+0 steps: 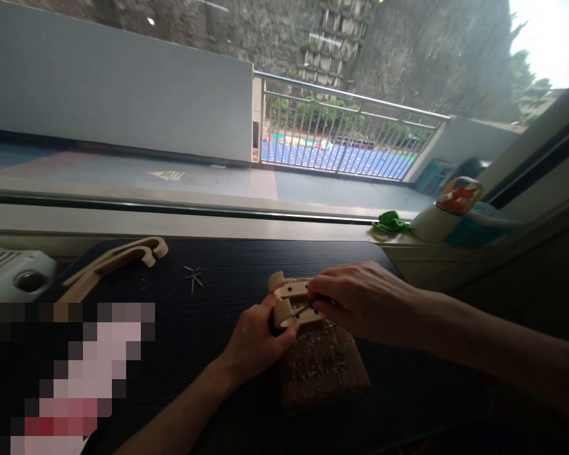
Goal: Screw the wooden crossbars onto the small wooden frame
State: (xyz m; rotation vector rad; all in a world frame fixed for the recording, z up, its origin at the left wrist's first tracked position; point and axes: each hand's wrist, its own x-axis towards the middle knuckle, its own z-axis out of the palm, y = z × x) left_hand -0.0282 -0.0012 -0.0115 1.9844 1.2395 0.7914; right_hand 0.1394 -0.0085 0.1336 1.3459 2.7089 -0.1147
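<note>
A small pale wooden assembly [288, 292] with rounded ends rests on a brown board [320, 370] on the dark table [218, 291]. My left hand [258, 338] is curled round the near rounded piece of the assembly, steadying it. My right hand [360, 303] comes in from the right, fingers closed in a pinch over the assembly's top. A thin dark item shows just under the fingertips; I cannot make out what it is.
Curved wooden pieces [116, 262] lie at the table's far left, with a few small nails [193, 277] near them. A white device [14, 275] sits at the left edge. On the window sill lie a green cloth [391, 222] and a white bottle [448, 215].
</note>
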